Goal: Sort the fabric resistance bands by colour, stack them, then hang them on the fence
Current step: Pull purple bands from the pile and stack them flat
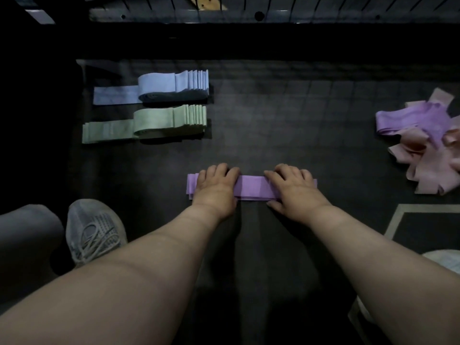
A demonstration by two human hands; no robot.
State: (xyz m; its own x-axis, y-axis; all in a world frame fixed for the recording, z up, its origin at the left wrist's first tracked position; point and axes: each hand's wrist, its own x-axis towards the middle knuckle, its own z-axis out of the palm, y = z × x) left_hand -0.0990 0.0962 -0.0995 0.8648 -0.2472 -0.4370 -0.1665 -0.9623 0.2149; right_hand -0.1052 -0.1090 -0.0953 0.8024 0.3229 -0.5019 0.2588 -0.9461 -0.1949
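1. Dark floor (273, 115): carrying every band, with the fence (249, 11) across the far edge and no band hung on it.
2. Unsorted purple-and-pink heap (423, 145): far right, nearer the right hand.
3. Green stack (154, 123) and blue stack (159, 87): far left, long axes left-right.
4. Purple stack (251, 188): straight ahead, lying flat, long axis left-right.
5. Left hand (215, 186) and right hand (292, 189): palms down, pressing opposite ends, gripping nothing. Judged to be squaring the stack, with the next purple band off to the right.

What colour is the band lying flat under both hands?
Purple; the band shows best in the head view.
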